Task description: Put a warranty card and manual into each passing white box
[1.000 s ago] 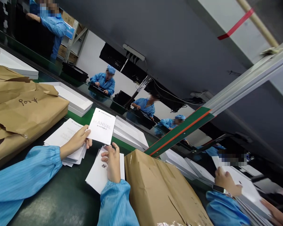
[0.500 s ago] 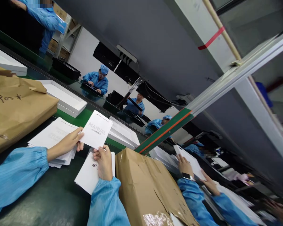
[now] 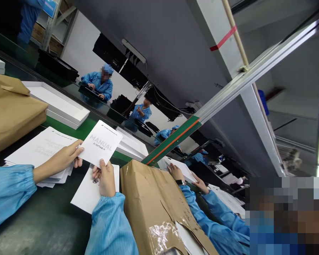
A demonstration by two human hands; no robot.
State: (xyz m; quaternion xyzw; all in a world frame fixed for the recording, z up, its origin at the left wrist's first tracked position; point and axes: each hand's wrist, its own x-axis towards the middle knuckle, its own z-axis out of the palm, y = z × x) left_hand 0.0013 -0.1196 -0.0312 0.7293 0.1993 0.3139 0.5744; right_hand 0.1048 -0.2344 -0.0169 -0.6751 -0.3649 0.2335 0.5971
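Observation:
A white booklet printed "MANUAL" (image 3: 100,143) is held up between both of my hands. My left hand (image 3: 62,159) pinches its left edge, and below that hand lies a stack of white leaflets (image 3: 39,150). My right hand (image 3: 105,177) has its thumb on the booklet's lower edge. Under the right hand rests another pile of white leaflets (image 3: 86,193) with a small logo. Both piles lie on the dark green work surface (image 3: 50,223).
Brown paper packages sit at the left (image 3: 10,113) and right (image 3: 151,205) of my hands. White flat boxes (image 3: 57,104) lie on the conveyor beyond. A co-worker's blue sleeves and hands (image 3: 180,175) handle white sheets at the right. More people in blue work across the line.
The view has swung right and the scene has slid left. My right hand rose from the lower pile to grip the booklet's bottom edge. The co-worker's hands reached closer to the right package.

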